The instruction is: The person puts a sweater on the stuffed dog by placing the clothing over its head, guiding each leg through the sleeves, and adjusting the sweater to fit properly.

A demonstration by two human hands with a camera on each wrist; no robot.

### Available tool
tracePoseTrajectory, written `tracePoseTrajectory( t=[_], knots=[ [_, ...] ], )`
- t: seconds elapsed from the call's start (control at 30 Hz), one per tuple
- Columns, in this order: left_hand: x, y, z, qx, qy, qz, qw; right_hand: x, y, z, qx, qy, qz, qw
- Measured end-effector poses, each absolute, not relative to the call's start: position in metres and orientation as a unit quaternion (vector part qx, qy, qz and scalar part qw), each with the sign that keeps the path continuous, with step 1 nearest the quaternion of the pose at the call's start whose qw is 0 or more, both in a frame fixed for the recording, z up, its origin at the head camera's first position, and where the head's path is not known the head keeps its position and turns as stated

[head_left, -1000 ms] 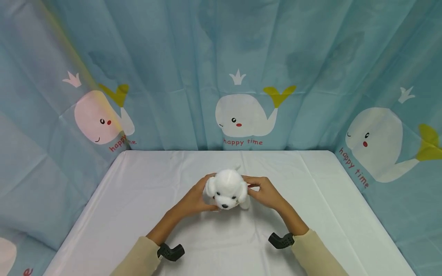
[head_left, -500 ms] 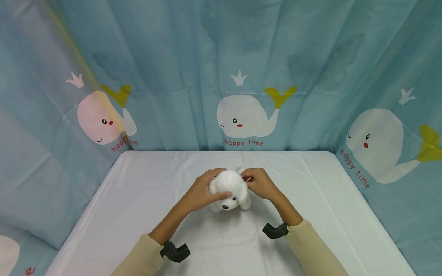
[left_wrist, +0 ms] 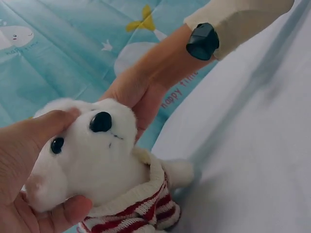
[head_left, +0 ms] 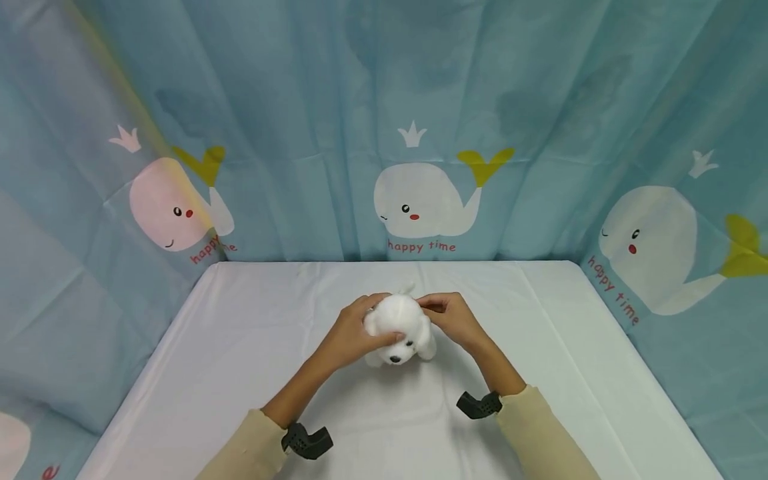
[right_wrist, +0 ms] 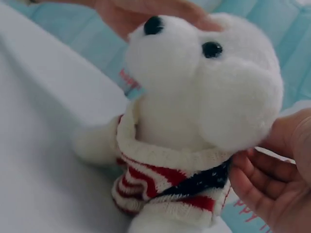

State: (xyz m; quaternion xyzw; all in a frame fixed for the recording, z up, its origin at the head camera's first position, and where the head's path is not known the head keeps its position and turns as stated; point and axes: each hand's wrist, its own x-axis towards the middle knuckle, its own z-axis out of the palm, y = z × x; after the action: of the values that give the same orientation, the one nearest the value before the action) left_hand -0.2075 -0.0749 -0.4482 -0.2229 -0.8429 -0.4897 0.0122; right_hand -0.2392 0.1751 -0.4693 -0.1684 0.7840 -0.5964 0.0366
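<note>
A white plush dog (head_left: 401, 313) stands on the table facing me, its tail up behind. My left hand (head_left: 353, 339) grips its head, the thumb lying across the face by one eye and the fingers round the side of the head. The dog wears a knitted sweater (right_wrist: 163, 177) with red and white stripes and a dark blue patch, which shows in both wrist views. Behind the dog's ear, my right hand (head_left: 457, 321) pinches the sweater near the collar with curled fingers. The ear hides the right thumb tip in the right wrist view.
A white cloth covers the table (head_left: 252, 320). Blue curtains (head_left: 300, 133) printed with whales hang along the back and both sides. On each wrist sits a black camera mount (head_left: 306, 441).
The left hand has moved up from the dog's side onto its head, the thumb crossing the face. My right hand has shifted slightly up and inward to the back of the neck.
</note>
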Motion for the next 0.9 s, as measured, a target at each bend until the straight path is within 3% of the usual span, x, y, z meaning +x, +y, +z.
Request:
tracePoseTrajectory(
  t=[0.23,0.5,0.6,0.7,0.8,0.9],
  knots=[
    [-0.218,-0.088,-0.461,-0.264,-0.805,-0.53,0.033,-0.21,0.182,-0.481,-0.068,0.842,-0.533,-0.033],
    [-0.246,-0.105,-0.483,-0.353,-0.785,-0.508,-0.032,-0.172,0.168,-0.493,-0.066,0.84,-0.535,0.062],
    [-0.254,-0.107,-0.489,-0.388,-0.773,-0.498,-0.065,-0.169,0.154,-0.497,-0.022,0.788,-0.606,0.107],
    [-0.255,-0.104,-0.489,-0.394,-0.764,-0.503,-0.083,-0.168,0.142,-0.502,0.037,0.729,-0.674,0.113],
    [-0.254,-0.096,-0.494,-0.389,-0.771,-0.502,-0.049,-0.165,0.136,-0.506,0.061,0.691,-0.713,0.104],
    [-0.254,-0.09,-0.504,-0.391,-0.787,-0.475,0.038,-0.162,0.135,-0.506,0.04,0.664,-0.739,0.106]
  ],
)
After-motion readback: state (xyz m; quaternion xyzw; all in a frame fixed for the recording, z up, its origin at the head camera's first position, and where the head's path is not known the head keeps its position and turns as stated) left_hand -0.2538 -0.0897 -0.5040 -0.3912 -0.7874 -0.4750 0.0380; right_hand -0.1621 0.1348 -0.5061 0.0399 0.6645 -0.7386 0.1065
